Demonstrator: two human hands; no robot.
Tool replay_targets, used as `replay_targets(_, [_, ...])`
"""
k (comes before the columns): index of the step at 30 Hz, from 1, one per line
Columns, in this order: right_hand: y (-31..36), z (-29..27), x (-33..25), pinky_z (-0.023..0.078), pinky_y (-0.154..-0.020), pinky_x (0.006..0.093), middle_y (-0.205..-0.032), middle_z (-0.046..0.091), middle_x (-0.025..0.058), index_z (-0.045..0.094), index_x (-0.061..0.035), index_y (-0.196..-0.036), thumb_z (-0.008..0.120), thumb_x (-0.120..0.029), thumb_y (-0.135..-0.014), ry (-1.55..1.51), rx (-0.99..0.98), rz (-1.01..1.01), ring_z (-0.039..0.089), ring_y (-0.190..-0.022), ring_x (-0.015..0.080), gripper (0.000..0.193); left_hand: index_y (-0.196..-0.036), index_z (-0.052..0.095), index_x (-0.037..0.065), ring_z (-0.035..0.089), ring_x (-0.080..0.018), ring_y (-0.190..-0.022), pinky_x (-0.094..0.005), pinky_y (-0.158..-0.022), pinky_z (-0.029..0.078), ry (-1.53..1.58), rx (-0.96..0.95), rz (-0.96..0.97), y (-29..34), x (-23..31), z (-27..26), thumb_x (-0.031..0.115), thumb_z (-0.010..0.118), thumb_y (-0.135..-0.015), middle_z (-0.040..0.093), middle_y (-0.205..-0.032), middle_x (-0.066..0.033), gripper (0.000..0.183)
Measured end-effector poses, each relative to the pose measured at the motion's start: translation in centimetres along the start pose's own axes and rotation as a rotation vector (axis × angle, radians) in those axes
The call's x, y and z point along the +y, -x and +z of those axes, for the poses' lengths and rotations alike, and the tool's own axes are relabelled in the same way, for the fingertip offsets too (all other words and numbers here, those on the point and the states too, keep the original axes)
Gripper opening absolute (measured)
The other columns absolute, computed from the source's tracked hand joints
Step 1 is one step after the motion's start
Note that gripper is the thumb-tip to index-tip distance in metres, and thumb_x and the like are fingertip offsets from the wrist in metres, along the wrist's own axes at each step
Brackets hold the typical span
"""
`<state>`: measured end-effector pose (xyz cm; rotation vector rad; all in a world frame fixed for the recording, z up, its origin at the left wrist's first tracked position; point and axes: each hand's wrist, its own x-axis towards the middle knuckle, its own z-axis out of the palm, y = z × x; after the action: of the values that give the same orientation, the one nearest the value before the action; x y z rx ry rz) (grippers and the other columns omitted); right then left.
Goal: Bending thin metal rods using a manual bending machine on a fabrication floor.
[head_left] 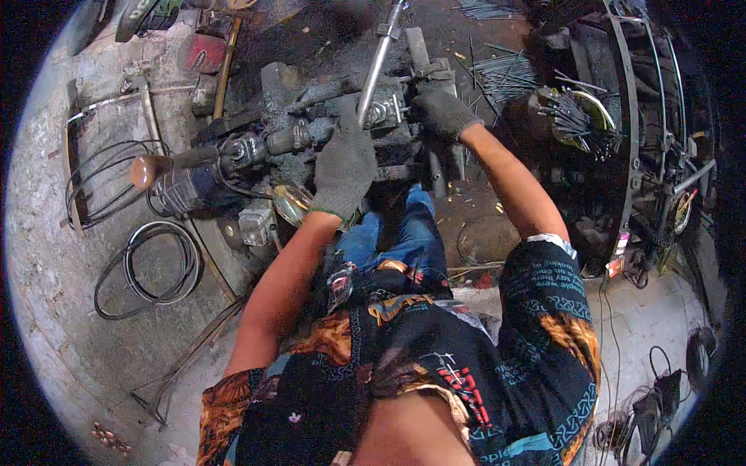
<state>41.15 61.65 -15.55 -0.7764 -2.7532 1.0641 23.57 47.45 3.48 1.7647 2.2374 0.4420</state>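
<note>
A dark, greasy machine (pixel 287 140) with a horizontal shaft stands before me. A shiny metal lever (pixel 379 66) slants down to it from the top. My left hand (pixel 346 167), in a grey knit glove, lies over the shaft beside the lever's lower end. Its fingers are closed, and what they hold is hidden. In a matching glove, my right hand (pixel 447 115) is at the machine's right side, next to a small bolted metal clamp (pixel 385 113). Its fingers curl toward the dark metal there; I cannot make out what lies in them.
Thin metal rods (pixel 505 74) lie on the floor at the far right, with a bundle of rods in a container (pixel 579 120) nearer. A metal frame (pixel 631 140) stands to the right. Coiled cable (pixel 163 264) lies at left. A round brown knob (pixel 143 172) juts out left.
</note>
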Motion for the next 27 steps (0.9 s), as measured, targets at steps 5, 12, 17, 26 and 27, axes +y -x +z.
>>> replay_targets(5, [-0.1, 0.3, 0.7, 0.052, -0.087, 0.0488, -0.104, 0.067, 0.0248, 0.067, -0.0003, -0.102, 0.067, -0.017, -0.08, -0.02, -0.012, 0.011, 0.064, -0.101, 0.0441, 0.027, -0.153, 0.025, 0.011, 0.065, -0.0499, -0.086, -0.0582, -0.072, 0.052, 0.004, -0.262, -0.241, 0.0, -0.4, 0.1, 0.02, 0.053, -0.096, 0.066, -0.109, -0.0271, 0.064])
replay_targets(12, [0.3, -3.7, -3.7, 0.052, -0.086, 0.0479, -0.101, 0.066, 0.024, 0.068, -0.0028, -0.101, 0.063, -0.022, -0.087, 0.013, 0.256, 0.128, 0.065, -0.097, 0.0423, 0.024, -0.149, 0.025, 0.017, 0.064, -0.0519, -0.084, -0.0606, -0.071, 0.05, 0.053, -0.184, -0.193, -0.3, -0.9, 0.5, 0.02, 0.053, -0.095, 0.065, -0.105, -0.0289, 0.061])
replay_targets(17, [-0.8, -13.2, -8.4, 0.052, -0.087, 0.0459, -0.103, 0.064, 0.0238, 0.068, -0.0056, -0.107, 0.067, -0.024, -0.085, 0.05, 0.76, 0.126, 0.063, -0.101, 0.0419, 0.028, -0.151, 0.024, 0.004, 0.067, -0.048, -0.088, -0.0572, -0.077, 0.053, 0.171, -0.202, -0.131, 1.1, -1.7, -0.3, 0.032, 0.059, -0.092, 0.067, -0.101, -0.0298, 0.073])
replay_targets(26, [-3.5, -16.6, -9.4, 0.031, -0.111, 0.0588, -0.14, 0.054, 0.007, 0.054, -0.0207, -0.138, 0.073, -0.02, -0.07, 0.853, 0.094, 0.04, 0.044, -0.138, 0.0276, 0.071, -0.147, 0.037, -0.002, 0.061, -0.034, -0.117, -0.042, -0.1, 0.047, 0.334, -0.033, 0.076, 6.9, -10.5, -10.3, 0.025, 0.057, -0.099, 0.059, -0.129, -0.0246, 0.058])
replay_targets(27, [-2.3, -16.4, -9.1, 0.034, -0.108, 0.0557, -0.137, 0.056, 0.0087, 0.054, -0.02, -0.138, 0.073, -0.019, -0.071, 0.815, 0.09, 0.098, 0.048, -0.133, 0.0287, 0.07, -0.149, 0.038, -0.002, 0.06, -0.0308, -0.117, -0.0398, -0.101, 0.046, 0.403, 0.035, 0.173, 8.1, -12.2, -11.4, 0.02, 0.054, -0.101, 0.059, -0.131, -0.0224, 0.054])
